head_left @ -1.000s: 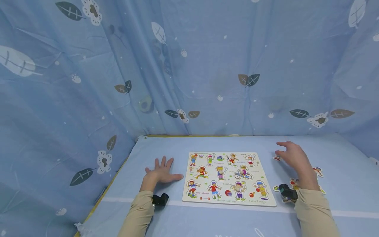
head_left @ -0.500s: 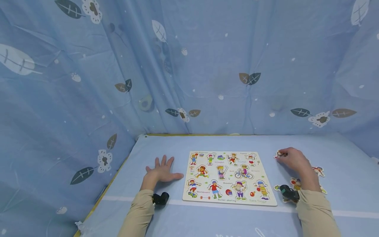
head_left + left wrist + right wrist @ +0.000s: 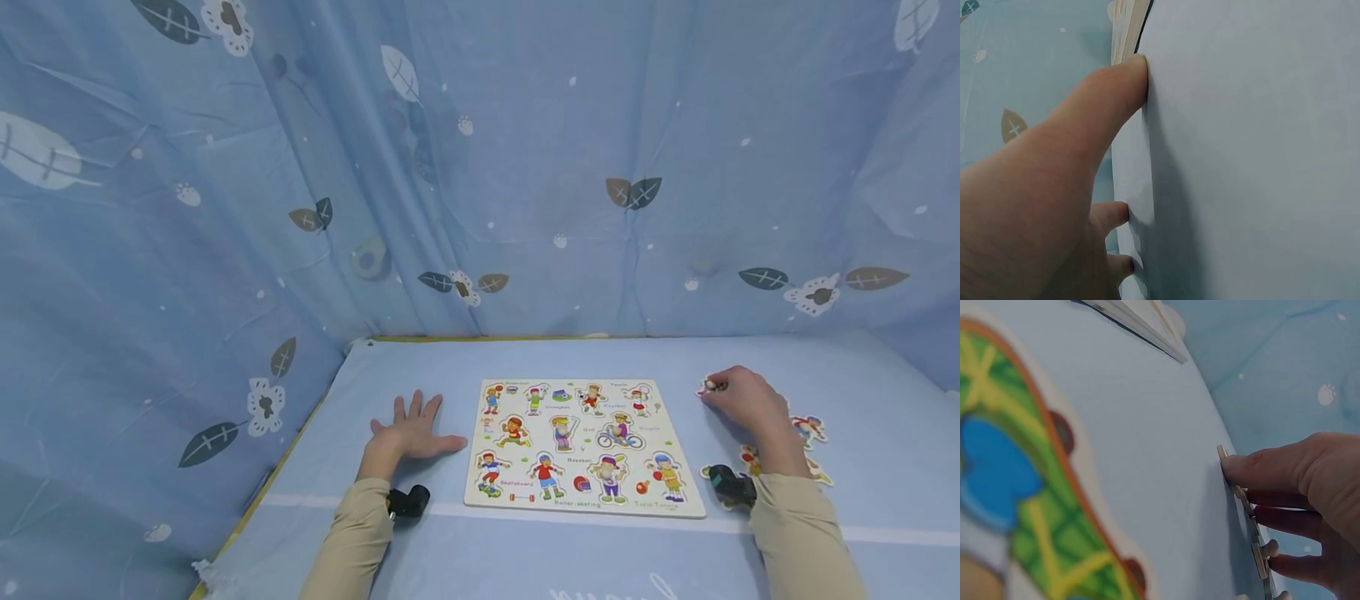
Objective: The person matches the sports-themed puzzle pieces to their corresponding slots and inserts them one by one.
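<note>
My left hand (image 3: 411, 433) rests on the table with its fingers spread, left of a cream puzzle board (image 3: 517, 496). Its thumb points at the board's left edge (image 3: 1129, 31); I cannot tell if they touch. The board carries several sports-children pieces with small knobs. Beyond the board's right side, my right hand (image 3: 750, 404) pinches a small figure-shaped puzzle piece (image 3: 703, 386) between thumb and fingers, low at the table. Most of this piece is hidden by the hand. The right wrist view shows the thumb (image 3: 1260, 469) against a thin wooden piece edge.
More loose pieces lie by the right forearm, including a red-and-blue figure (image 3: 810, 428) and one partly under the wrist camera (image 3: 731, 486). A green-and-yellow piece (image 3: 1066, 531) fills the near left of the right wrist view. A patterned blue curtain (image 3: 555, 167) stands behind the table.
My right hand has come down and its thumb and fingers have closed on the puzzle piece, which has shifted slightly away from me. The left hand has stayed in place.
</note>
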Action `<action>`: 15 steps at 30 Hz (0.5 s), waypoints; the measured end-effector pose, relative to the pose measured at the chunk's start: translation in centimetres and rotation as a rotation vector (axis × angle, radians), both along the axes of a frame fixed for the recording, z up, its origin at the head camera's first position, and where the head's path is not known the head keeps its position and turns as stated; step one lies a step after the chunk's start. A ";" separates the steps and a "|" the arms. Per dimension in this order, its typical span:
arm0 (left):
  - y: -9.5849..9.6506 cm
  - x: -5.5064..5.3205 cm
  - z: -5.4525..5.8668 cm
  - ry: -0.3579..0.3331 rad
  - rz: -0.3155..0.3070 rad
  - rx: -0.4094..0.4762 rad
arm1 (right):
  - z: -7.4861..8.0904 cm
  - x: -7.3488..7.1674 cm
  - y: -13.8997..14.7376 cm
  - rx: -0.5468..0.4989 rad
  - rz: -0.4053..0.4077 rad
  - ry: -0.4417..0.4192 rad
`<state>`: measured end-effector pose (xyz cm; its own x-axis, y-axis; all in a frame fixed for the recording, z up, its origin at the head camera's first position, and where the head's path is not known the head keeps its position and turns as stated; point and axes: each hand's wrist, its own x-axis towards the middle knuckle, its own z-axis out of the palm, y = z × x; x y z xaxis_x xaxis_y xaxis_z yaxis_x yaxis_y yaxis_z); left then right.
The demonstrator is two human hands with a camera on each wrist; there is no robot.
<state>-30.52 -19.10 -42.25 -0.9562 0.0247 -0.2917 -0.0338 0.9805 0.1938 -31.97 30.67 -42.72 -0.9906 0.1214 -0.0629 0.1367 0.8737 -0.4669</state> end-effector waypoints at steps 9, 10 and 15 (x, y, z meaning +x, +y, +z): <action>0.0 0.0 0.0 0.006 -0.002 -0.006 | -0.2 -0.1 0.0 0.047 0.022 0.023; 0.0 0.0 0.0 0.006 -0.003 -0.007 | -0.2 -0.1 -0.1 0.051 0.023 0.027; 0.0 0.0 0.0 0.008 -0.005 -0.012 | 0.2 -0.2 -0.3 0.061 0.016 0.051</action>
<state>-30.54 -19.10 -42.29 -0.9583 0.0263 -0.2847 -0.0272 0.9828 0.1825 -32.21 30.38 -42.53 -0.9942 0.1072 -0.0055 0.0997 0.9027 -0.4185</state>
